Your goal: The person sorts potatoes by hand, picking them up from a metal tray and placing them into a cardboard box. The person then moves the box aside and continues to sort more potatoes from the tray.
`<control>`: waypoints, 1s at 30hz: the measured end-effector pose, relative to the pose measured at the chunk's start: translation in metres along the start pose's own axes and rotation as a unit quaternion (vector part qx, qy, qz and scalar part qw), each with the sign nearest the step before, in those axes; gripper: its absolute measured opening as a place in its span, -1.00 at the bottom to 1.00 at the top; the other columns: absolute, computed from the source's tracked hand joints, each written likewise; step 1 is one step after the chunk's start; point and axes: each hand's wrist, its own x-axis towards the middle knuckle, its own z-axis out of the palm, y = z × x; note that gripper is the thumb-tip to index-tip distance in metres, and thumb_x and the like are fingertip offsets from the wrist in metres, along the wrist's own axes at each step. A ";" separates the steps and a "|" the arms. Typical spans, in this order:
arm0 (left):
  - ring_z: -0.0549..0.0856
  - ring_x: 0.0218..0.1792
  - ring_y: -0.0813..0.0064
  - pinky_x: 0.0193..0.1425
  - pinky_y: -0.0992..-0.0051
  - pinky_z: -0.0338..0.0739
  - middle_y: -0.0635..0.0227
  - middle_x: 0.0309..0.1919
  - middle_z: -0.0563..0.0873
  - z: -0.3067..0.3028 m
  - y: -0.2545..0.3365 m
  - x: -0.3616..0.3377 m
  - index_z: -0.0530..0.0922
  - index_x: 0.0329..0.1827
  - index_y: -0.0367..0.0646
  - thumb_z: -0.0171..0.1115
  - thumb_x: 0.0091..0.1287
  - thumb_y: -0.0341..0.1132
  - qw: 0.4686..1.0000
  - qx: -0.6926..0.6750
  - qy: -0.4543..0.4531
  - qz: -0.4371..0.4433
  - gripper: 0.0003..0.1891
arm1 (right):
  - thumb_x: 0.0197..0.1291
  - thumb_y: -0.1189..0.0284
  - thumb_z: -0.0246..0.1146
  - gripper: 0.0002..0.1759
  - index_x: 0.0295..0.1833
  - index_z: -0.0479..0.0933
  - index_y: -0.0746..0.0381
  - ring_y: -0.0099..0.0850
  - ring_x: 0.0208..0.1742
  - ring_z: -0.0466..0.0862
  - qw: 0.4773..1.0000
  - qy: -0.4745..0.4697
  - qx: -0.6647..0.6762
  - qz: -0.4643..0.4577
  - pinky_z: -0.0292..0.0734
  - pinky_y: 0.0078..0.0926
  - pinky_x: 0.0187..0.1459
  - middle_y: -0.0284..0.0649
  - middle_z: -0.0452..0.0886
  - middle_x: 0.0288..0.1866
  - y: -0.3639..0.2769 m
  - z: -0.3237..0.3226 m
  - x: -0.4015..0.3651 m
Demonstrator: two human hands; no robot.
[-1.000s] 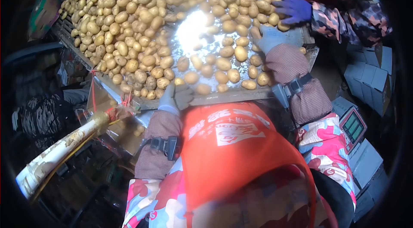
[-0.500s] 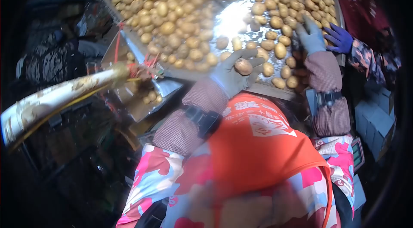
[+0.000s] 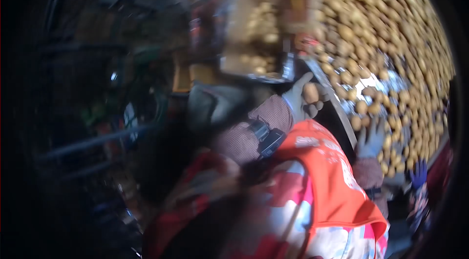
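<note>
Beside table [image 3: 343, 113], left hand [image 3: 296, 97] half-curled, cradling potato [image 3: 310, 93]

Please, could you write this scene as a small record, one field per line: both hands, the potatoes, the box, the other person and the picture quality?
Left hand: gloved left hand, holding one potato
Right hand: gloved right hand, fingers spread, at the table potatoes
Table: table, widely covered with loose potatoes
Box: box, potatoes inside, count unclear
Other person: purple-gloved hand, near the table
Clothing: orange apron
Picture quality: strong blur around the box
</note>
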 end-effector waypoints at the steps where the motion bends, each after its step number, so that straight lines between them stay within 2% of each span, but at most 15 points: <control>1: 0.62 -0.50 0.33 -0.61 0.59 0.35 0.18 -0.33 0.75 -0.053 0.013 0.003 0.66 -0.31 -0.09 0.17 0.43 0.34 0.999 -0.021 -0.015 0.031 -0.40 | 0.41 0.15 0.14 -0.24 0.65 0.24 0.19 0.16 0.58 0.33 0.998 -0.009 -0.066 -0.009 0.08 0.20 0.58 0.19 0.27 0.63 -0.001 -0.002 0.005; 2: 0.53 -0.65 0.49 -0.68 0.65 0.36 0.37 -0.51 0.66 -0.085 0.029 -0.013 0.58 -0.38 -0.09 0.16 0.49 0.15 0.993 -0.078 -0.042 0.081 -0.52 | 0.41 0.17 0.14 -0.25 0.64 0.24 0.21 0.15 0.58 0.34 0.998 -0.033 -0.047 -0.004 0.09 0.18 0.57 0.17 0.28 0.63 -0.013 -0.016 0.018; 3: 0.51 -0.69 0.52 -0.68 0.64 0.38 0.47 -0.59 0.61 -0.099 0.047 -0.039 0.56 -0.42 -0.03 0.17 0.50 0.10 0.972 -0.177 0.054 0.143 -0.57 | 0.42 0.19 0.13 -0.26 0.63 0.24 0.23 0.14 0.57 0.35 0.998 -0.058 -0.033 0.011 0.10 0.16 0.56 0.16 0.29 0.62 -0.030 -0.041 0.027; 4: 0.52 -0.67 0.52 -0.67 0.63 0.39 0.46 -0.56 0.62 -0.127 0.070 -0.055 0.56 -0.36 -0.04 0.17 0.50 0.10 0.957 -0.199 0.076 0.198 -0.59 | 0.42 0.21 0.12 -0.27 0.62 0.25 0.26 0.13 0.57 0.36 0.996 -0.085 -0.024 0.035 0.11 0.15 0.56 0.14 0.29 0.62 -0.039 -0.054 0.033; 7: 0.54 -0.61 0.52 -0.62 0.61 0.43 0.42 -0.48 0.63 -0.225 0.151 -0.114 0.56 -0.19 -0.06 0.15 0.52 0.09 0.898 -0.218 0.122 0.362 -0.62 | 0.44 0.29 0.10 -0.32 0.60 0.27 0.30 0.11 0.56 0.38 0.996 0.006 -0.088 -0.008 0.15 0.10 0.55 0.11 0.31 0.61 -0.010 -0.005 0.020; 8: 0.55 -0.59 0.52 -0.60 0.60 0.44 0.41 -0.45 0.64 -0.254 0.179 -0.128 0.56 -0.14 -0.07 0.15 0.52 0.09 0.885 -0.203 0.140 0.395 -0.62 | 0.45 0.33 0.08 -0.32 0.62 0.23 0.32 0.05 0.63 0.31 0.993 0.053 0.006 -0.108 0.10 0.02 0.61 0.10 0.27 0.65 0.000 -0.008 0.014; 12: 0.59 -0.51 0.51 -0.54 0.57 0.48 0.36 -0.35 0.66 -0.292 0.251 -0.111 0.56 0.09 -0.11 0.13 0.54 0.09 0.904 -0.098 0.157 0.385 -0.58 | 0.32 0.29 0.18 -0.37 0.49 0.40 0.22 0.09 0.47 0.46 0.998 -0.013 -0.016 0.059 0.25 0.14 0.50 0.14 0.45 0.46 -0.037 -0.038 0.016; 14: 0.61 -0.47 0.51 -0.50 0.55 0.51 0.33 -0.30 0.67 -0.253 0.232 -0.073 0.57 0.20 -0.12 0.12 0.55 0.09 0.944 -0.031 0.116 0.308 -0.54 | 0.21 0.32 0.25 -0.39 0.42 0.48 0.14 0.07 0.39 0.53 0.983 -0.104 -0.039 0.143 0.32 0.21 0.43 0.13 0.53 0.36 -0.043 -0.070 0.041; 16: 0.63 -0.43 0.51 -0.47 0.54 0.53 0.31 -0.24 0.69 -0.218 0.173 -0.043 0.57 0.31 -0.14 0.12 0.56 0.08 0.988 0.061 -0.001 0.144 -0.49 | 0.15 0.36 0.28 -0.38 0.39 0.50 0.12 0.04 0.36 0.55 0.994 0.042 0.004 0.100 0.35 0.20 0.38 0.07 0.56 0.33 -0.049 -0.068 0.026; 17: 0.64 -0.41 0.45 -0.40 0.51 0.59 0.23 -0.15 0.73 -0.192 0.134 -0.034 0.53 0.37 -0.17 0.12 0.56 0.10 0.984 0.136 -0.114 0.006 -0.44 | 0.13 0.37 0.30 -0.38 0.37 0.51 0.11 0.02 0.35 0.56 0.991 0.100 0.017 0.085 0.36 0.20 0.35 0.04 0.57 0.32 -0.048 -0.068 0.014; 18: 0.62 -0.43 0.45 -0.40 0.52 0.59 0.18 -0.17 0.75 -0.123 0.085 -0.025 0.54 0.34 -0.24 0.13 0.56 0.13 0.954 0.296 0.018 0.036 -0.40 | 0.12 0.37 0.31 -0.39 0.36 0.53 0.12 0.01 0.34 0.56 0.987 0.122 0.017 0.098 0.37 0.19 0.34 0.03 0.57 0.32 -0.045 -0.066 0.008; 21: 0.72 -0.39 0.42 -0.32 0.52 0.61 0.10 -0.20 0.81 -0.012 0.013 0.013 0.61 0.21 -0.34 0.03 0.66 0.04 0.903 0.425 -0.039 -0.044 -0.47 | 0.10 0.35 0.33 -0.40 0.33 0.56 0.14 0.01 0.31 0.57 0.975 0.138 -0.001 0.173 0.40 0.16 0.29 0.00 0.59 0.31 -0.028 -0.073 -0.020; 22: 0.71 -0.43 0.43 -0.36 0.53 0.64 0.09 -0.26 0.82 0.015 -0.003 0.028 0.61 0.20 -0.39 0.12 0.62 0.02 0.898 0.433 -0.041 -0.060 -0.47 | 0.09 0.35 0.34 -0.40 0.32 0.57 0.14 0.01 0.29 0.58 0.971 0.132 -0.008 0.200 0.41 0.15 0.27 0.00 0.59 0.30 -0.017 -0.079 -0.032; 26: 0.78 -0.33 0.36 -0.23 0.51 0.69 0.04 -0.12 0.83 0.065 -0.048 0.072 0.59 0.22 -0.39 -0.09 0.69 0.06 0.870 0.469 -0.111 -0.107 -0.41 | 0.12 0.31 0.35 -0.51 0.20 0.63 0.19 0.00 0.18 0.63 0.941 0.075 -0.044 0.327 0.47 0.06 0.20 -0.03 0.64 0.21 0.014 -0.088 -0.101; 30: 0.79 -0.25 0.31 -0.21 0.52 0.71 -0.02 0.01 0.80 0.085 -0.074 0.088 0.57 0.25 -0.40 -0.11 0.69 0.04 0.861 0.498 -0.073 -0.079 -0.41 | 0.13 0.35 0.38 -0.66 0.02 0.70 0.22 0.00 0.00 0.69 0.905 0.155 -0.003 0.397 0.57 -0.07 0.08 -0.05 0.73 -0.01 0.051 -0.131 -0.134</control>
